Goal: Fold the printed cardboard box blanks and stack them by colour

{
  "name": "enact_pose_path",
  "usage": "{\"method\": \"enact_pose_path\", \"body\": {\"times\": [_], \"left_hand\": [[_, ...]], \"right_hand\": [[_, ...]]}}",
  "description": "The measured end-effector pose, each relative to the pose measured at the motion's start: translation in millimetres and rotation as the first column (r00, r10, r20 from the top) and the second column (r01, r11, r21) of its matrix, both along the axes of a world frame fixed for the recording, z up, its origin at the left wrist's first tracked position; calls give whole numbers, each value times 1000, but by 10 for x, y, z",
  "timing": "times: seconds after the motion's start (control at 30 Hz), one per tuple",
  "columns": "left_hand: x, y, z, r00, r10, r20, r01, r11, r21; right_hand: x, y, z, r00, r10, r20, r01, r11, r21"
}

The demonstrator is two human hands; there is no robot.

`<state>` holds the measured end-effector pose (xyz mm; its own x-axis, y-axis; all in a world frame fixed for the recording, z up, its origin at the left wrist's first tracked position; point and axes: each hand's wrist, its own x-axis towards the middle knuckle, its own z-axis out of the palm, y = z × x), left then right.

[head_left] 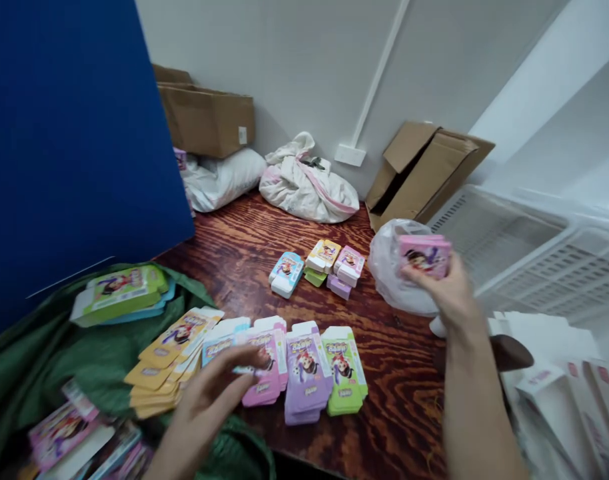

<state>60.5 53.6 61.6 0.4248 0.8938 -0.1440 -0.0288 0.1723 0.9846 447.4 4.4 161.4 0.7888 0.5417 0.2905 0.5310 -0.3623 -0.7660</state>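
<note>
Nearest, at lower left, a heap of picture packs lies on a green sack, its print too blurred to read; at lower right stand white cartons with small red lettering, also unreadable. The left hand hovers over the row of flat cartons, its grip loose and parted with nothing held; I cannot tell whether a fingertip touches the pink pile. From left to right on the wood-grained surface run an orange pile, partly over the sack's edge, a blue pile, the pink pile, a purple pile and a green pile. Each visible front carries a cartoon figure below a stylised logo in capitals, with a smaller word near the bottom edge; neither can be read surely. On the sack, a green bundle of similar print rests over a blue one. To the right, the right hand has its grip closed around a pink stack bearing the same sort of figure, in front of a clear plastic bag. Left of the bag sit small made-up boxes: a light blue box, a yellow box on a green one, and a pink box on a purple one. Farther back are white bundles and a brown cardboard box with a white label, too small to read.
</note>
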Motion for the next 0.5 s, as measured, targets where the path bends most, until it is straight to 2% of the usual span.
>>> {"method": "enact_pose_path", "body": {"times": [0.03, 0.07, 0.1, 0.13, 0.2, 0.27, 0.37, 0.43, 0.5], "left_hand": [[152, 22, 31, 990, -51, 134, 54, 998, -17], [281, 51, 47, 959, -95, 267, 102, 995, -11], [375, 79, 49, 921, -146, 361, 161, 987, -11], [430, 98, 41, 888, -176, 424, 207, 978, -27], [426, 89, 16, 856, -141, 498, 216, 972, -95], [315, 9, -3, 858, -37, 512, 142, 976, -168], [63, -154, -12, 848, 175, 499, -67, 972, -227], [-166, -210, 0, 823, 326, 466, -213, 937, -278], [-500, -201, 46, 784, 475, 399, -350, 870, -348]], "right_hand": [[-339, 50, -97, 956, 229, -186, -212, 971, 109], [-684, 96, -204, 848, 418, -327, -383, 908, 170], [-1018, 131, -309, 709, 555, -434, -532, 826, 188], [-1324, 151, -405, 596, 635, -492, -630, 749, 203], [-1808, 151, -555, 461, 733, -501, -739, 629, 241], [-2113, 122, -652, 416, 782, -465, -806, 554, 210], [-2369, 76, -737, 394, 852, -345, -892, 445, 82], [-2474, 35, -774, 342, 890, -301, -933, 360, 4], [-2497, -32, -810, 294, 903, -312, -954, 295, -47]]}}
